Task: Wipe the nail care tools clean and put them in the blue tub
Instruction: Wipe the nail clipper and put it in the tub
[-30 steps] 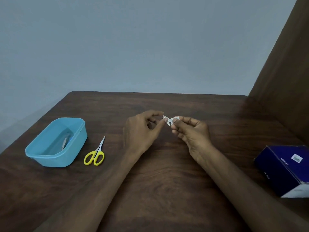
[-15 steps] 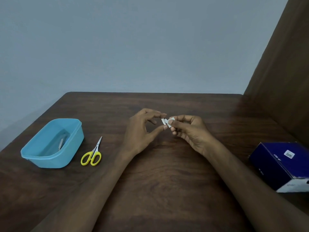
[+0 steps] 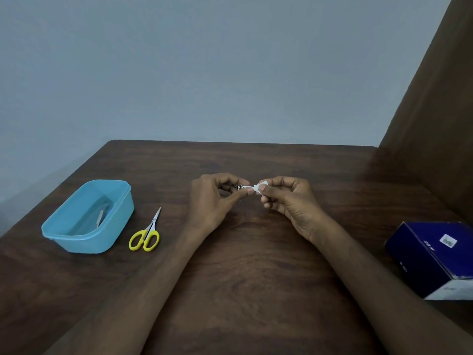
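Observation:
Above the middle of the dark wooden table [image 3: 243,278], my left hand [image 3: 212,201] pinches one end of a small metal nail clipper [image 3: 243,187]. My right hand [image 3: 286,201] pinches a small white wipe [image 3: 258,188] around the clipper's other end. The blue tub [image 3: 112,234] stands at the left and a thin metal tool [image 3: 101,216] lies inside it. Small scissors with yellow handles [image 3: 146,234] lie on the table just right of the tub.
A dark blue cardboard box [image 3: 432,257] sits at the table's right edge. A brown wooden panel [image 3: 435,111] rises at the right, and a grey wall stands behind the table.
The clipper has turned more level between my hands, and my right hand with the wipe has slid out toward its right end. The tub and scissors have not moved.

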`<action>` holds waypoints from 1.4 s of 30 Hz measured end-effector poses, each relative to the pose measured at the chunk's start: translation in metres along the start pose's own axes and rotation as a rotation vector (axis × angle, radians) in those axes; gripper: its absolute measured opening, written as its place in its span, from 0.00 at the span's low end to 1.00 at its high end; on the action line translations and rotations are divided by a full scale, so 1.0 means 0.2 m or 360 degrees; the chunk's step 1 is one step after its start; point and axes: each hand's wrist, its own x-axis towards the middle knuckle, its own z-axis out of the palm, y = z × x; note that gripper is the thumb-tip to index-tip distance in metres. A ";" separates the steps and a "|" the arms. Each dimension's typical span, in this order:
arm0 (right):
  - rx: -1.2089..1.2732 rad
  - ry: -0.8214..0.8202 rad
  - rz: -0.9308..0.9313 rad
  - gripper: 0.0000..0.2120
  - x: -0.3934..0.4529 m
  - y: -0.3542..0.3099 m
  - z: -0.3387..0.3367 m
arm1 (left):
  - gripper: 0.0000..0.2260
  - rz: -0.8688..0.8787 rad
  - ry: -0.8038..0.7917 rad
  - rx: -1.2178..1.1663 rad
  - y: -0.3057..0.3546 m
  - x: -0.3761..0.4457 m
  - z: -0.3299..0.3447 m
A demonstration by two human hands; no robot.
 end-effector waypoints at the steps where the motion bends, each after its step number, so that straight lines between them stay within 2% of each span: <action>1: 0.0003 -0.0002 -0.0011 0.05 0.00 0.00 0.00 | 0.06 0.0006 0.0002 0.0007 0.01 0.00 0.00; 10: -0.0039 0.0104 -0.0136 0.03 0.02 0.04 0.00 | 0.04 0.0098 -0.0004 0.0215 0.07 -0.04 0.01; 12: -0.0016 0.0122 -0.0144 0.04 0.02 0.03 -0.01 | 0.05 0.0187 -0.0054 0.0430 0.07 -0.06 -0.01; 14: -0.0045 0.0111 -0.0155 0.04 0.01 0.04 0.00 | 0.08 0.0336 -0.0092 0.0830 0.08 -0.07 -0.04; 16: -0.0100 0.0071 -0.0161 0.04 -0.01 0.03 0.01 | 0.08 0.0347 -0.0049 0.0965 0.11 -0.10 -0.08; 20: -0.0186 0.0003 -0.0210 0.04 -0.05 0.02 0.05 | 0.06 0.0151 0.0134 0.1094 0.18 -0.20 -0.15; 23: -0.0417 -0.0029 -0.0339 0.03 -0.08 0.02 0.06 | 0.08 -0.0091 0.0318 0.1114 0.25 -0.29 -0.24; 26: -0.0594 -0.0099 -0.0468 0.04 -0.12 0.03 0.10 | 0.08 -0.0224 0.0300 0.1144 0.30 -0.36 -0.35; 29: -0.0611 -0.0172 -0.0520 0.05 -0.15 0.04 0.17 | 0.08 -0.0323 0.0279 0.1230 0.38 -0.43 -0.44; 35: -0.0857 -0.0242 -0.0550 0.07 -0.19 0.04 0.20 | 0.08 -0.0387 0.0367 0.1557 0.48 -0.43 -0.70; 38: -0.0864 -0.0198 -0.0582 0.06 -0.18 0.04 0.20 | 0.09 -0.0708 0.0431 0.1626 0.49 -0.36 -0.88; 42: -0.0896 -0.0196 -0.0603 0.07 -0.17 0.06 0.20 | 0.15 -0.1144 0.0423 0.1660 0.42 -0.27 -1.05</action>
